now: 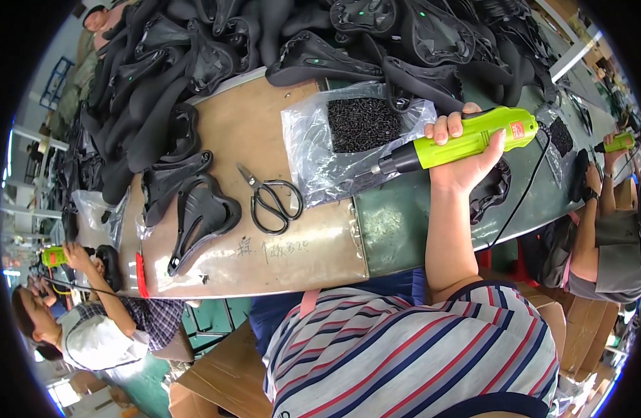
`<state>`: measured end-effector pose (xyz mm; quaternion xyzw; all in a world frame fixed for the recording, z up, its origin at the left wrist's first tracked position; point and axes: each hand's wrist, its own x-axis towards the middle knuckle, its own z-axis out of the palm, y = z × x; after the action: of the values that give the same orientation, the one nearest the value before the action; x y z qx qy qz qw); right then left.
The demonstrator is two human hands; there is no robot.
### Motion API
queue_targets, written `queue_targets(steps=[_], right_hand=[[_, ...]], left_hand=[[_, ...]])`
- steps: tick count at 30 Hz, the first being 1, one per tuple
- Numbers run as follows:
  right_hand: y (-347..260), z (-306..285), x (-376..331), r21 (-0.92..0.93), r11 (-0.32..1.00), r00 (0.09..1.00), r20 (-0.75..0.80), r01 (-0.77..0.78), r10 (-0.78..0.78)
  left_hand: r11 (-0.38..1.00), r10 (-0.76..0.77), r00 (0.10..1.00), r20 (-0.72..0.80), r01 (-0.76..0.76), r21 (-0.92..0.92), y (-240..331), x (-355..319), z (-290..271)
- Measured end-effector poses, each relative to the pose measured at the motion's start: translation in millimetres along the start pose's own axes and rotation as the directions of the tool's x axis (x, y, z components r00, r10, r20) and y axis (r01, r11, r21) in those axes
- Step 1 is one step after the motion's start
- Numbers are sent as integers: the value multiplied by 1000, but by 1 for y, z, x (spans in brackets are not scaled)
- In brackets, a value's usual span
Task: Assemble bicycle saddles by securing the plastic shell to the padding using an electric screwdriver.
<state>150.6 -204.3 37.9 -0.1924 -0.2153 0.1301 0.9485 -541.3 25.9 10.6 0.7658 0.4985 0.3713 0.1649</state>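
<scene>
A lime-green electric screwdriver [454, 148] is gripped in my right hand [467, 167], fingers wrapped over its body and thumb along the near side. Its black nose and metal bit point left, above the clear plastic bag [303, 150]. Heaped on that bag are many small black screws [366, 124]. Partly behind my right wrist, a black plastic part [492, 191] lies on the green tabletop. Black-handled scissors [270, 202] rest left of the bag, blades pointing away. A black bicycle saddle base [207, 209] lies farther left. My left hand does not show.
Black bicycle saddles [320, 61] are piled along the table's far and left sides. A red-handled tool [141, 275] lies near the left front edge. The screwdriver's black cord [526, 191] hangs down right. Co-workers holding green screwdrivers sit at both sides. A cardboard box [219, 373] stands below.
</scene>
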Motion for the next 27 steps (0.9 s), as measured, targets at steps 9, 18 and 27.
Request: queue_targets(steps=[9, 18, 27], right_hand=[[-7, -7, 2, -24, 995, 995, -36, 94, -95], [-1, 1, -4, -6, 998, 998, -35, 59, -59], [-9, -4, -6, 122, 991, 974, 223, -57, 29]], left_hand=[[981, -181, 961, -208, 191, 30, -41, 8, -69], [981, -179, 956, -232, 156, -114, 70, 85, 18], [816, 419, 571, 706, 103, -568, 379, 165, 349]])
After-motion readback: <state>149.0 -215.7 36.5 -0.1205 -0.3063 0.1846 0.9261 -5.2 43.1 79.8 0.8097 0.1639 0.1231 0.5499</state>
